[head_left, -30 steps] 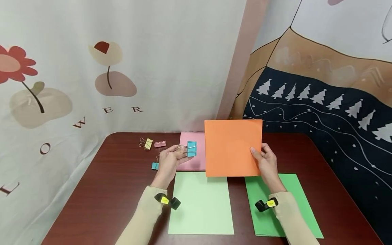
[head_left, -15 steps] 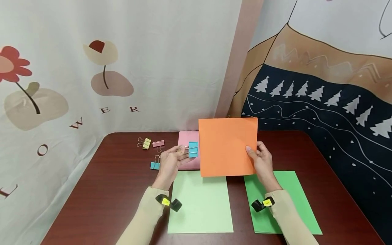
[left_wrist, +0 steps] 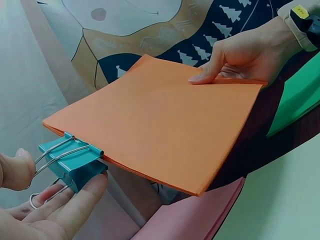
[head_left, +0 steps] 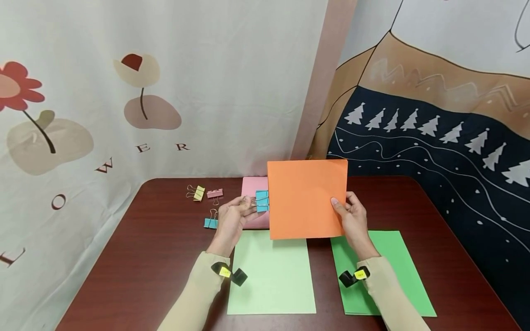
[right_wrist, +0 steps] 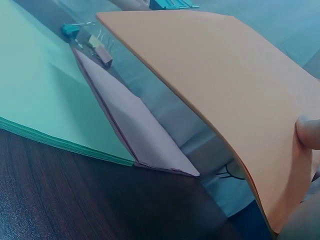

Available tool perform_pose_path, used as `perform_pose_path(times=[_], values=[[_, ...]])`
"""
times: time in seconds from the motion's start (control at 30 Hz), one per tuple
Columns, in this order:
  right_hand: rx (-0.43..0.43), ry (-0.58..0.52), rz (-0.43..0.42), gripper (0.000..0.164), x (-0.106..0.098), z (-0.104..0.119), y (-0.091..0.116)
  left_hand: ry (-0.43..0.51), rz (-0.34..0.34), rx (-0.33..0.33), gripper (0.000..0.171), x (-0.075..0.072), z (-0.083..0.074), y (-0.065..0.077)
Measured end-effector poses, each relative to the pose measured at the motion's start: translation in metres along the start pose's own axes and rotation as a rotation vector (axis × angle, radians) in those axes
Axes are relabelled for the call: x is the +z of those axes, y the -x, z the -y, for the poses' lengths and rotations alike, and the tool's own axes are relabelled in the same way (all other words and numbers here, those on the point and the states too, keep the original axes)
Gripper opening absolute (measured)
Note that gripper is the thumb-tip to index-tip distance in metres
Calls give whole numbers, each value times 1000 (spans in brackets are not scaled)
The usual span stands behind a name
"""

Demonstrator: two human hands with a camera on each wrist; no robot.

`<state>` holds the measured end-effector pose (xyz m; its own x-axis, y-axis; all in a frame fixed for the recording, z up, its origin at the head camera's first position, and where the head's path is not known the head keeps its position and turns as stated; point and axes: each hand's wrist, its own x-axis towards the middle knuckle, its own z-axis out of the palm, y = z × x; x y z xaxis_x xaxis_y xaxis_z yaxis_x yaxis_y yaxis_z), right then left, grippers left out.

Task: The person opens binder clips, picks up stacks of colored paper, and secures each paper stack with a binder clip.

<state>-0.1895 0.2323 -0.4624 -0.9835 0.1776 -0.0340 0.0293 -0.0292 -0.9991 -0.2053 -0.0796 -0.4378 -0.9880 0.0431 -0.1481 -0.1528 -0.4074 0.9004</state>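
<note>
My left hand (head_left: 232, 220) pinches the wire handles of a blue binder clip (left_wrist: 75, 159). The clip's mouth is spread, its upper lip at the top of the left edge of an orange paper stack (head_left: 307, 200) and its lower lip beneath. How deep the edge sits in the clip is hard to tell. At the opposite edge my right hand (head_left: 355, 221) grips the stack, thumb on its front face and the other fingers behind. The stack is held up off the table, facing me, and in the right wrist view it bends slightly near the thumb.
Below the orange stack lie pale green paper (head_left: 271, 280) and, to the right, darker green paper (head_left: 407, 276). Pink paper (head_left: 253, 185) lies behind. Yellow (head_left: 198, 193), pink (head_left: 215, 193) and blue (head_left: 210, 223) binder clips rest left on the brown table (head_left: 157, 257).
My right hand has brought the orange stack leftward, closing the gap to the blue binder clip. The clip now meets the stack's left edge, still pinched in my left hand.
</note>
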Motion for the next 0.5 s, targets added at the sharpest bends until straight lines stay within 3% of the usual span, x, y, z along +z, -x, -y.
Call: perform_pose_path(times=[0.5], values=[[-16, -9, 3, 24, 4, -2, 1, -37, -20, 1, 39, 0, 3, 0]])
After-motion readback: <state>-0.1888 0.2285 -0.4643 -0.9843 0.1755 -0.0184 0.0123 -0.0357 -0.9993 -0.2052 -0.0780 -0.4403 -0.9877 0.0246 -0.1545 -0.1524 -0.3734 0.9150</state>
